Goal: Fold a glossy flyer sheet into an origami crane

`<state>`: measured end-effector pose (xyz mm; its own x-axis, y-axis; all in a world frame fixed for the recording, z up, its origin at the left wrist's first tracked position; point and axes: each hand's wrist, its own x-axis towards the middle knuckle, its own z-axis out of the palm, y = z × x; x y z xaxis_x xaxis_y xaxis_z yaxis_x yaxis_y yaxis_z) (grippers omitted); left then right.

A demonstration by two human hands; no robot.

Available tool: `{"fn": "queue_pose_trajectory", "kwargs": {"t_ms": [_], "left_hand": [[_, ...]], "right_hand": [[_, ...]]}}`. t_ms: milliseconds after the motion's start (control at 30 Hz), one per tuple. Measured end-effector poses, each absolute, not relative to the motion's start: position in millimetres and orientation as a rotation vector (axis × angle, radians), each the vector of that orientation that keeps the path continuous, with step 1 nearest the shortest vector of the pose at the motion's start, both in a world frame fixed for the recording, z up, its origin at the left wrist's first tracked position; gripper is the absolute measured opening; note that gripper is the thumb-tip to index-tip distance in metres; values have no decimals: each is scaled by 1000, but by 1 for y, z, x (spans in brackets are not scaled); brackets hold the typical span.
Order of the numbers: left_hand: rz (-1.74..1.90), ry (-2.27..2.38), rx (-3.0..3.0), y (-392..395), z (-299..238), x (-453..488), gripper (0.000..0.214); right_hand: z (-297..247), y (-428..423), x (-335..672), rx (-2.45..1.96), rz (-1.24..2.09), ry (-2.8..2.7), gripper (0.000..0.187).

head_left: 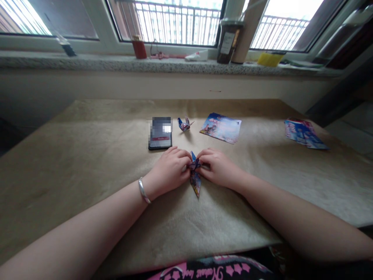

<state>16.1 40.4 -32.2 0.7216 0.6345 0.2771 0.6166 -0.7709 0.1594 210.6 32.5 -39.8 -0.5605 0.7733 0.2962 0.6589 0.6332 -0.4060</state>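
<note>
A small folded paper piece (195, 181), printed in blue and pink, lies on the brown paper-covered table (87, 163) between my two hands. My left hand (169, 169) pinches its left side with curled fingers; a silver bracelet sits on that wrist. My right hand (218, 167) pinches its right side the same way. The piece's pointed lower end sticks out below my fingers toward me. Its middle is hidden by my fingertips.
A phone (160, 134) lies just beyond my left hand. A finished folded paper crane (184, 124) stands beside it, then a printed sheet (221, 127). More printed sheets (304, 134) lie at the far right. The windowsill (101, 64) holds a red cup, jar and yellow box.
</note>
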Motion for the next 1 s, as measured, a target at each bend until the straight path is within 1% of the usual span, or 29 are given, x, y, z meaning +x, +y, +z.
{"fn": "queue_pose_trajectory", "kwargs": {"t_ms": [133, 267, 467, 633, 867, 1000], "left_hand": [[547, 1016, 2790, 42, -32, 14, 14], [549, 1080, 2718, 42, -34, 14, 12], [571, 1151, 2615, 45, -35, 14, 14], [599, 1086, 2719, 42, -36, 13, 15], [463, 1123, 2890, 32, -31, 13, 22], [427, 1139, 2943, 32, -28, 11, 19]], "right_hand": [[-38, 34, 214, -1116, 398, -2418, 8], [-36, 35, 214, -1180, 424, -2378, 7], [-39, 37, 211, -1281, 442, -2282, 14], [-43, 41, 211, -1291, 353, -2291, 11], [-45, 44, 216, -1325, 338, -2282, 12], [-46, 45, 216, -1354, 309, -2278, 13]]}}
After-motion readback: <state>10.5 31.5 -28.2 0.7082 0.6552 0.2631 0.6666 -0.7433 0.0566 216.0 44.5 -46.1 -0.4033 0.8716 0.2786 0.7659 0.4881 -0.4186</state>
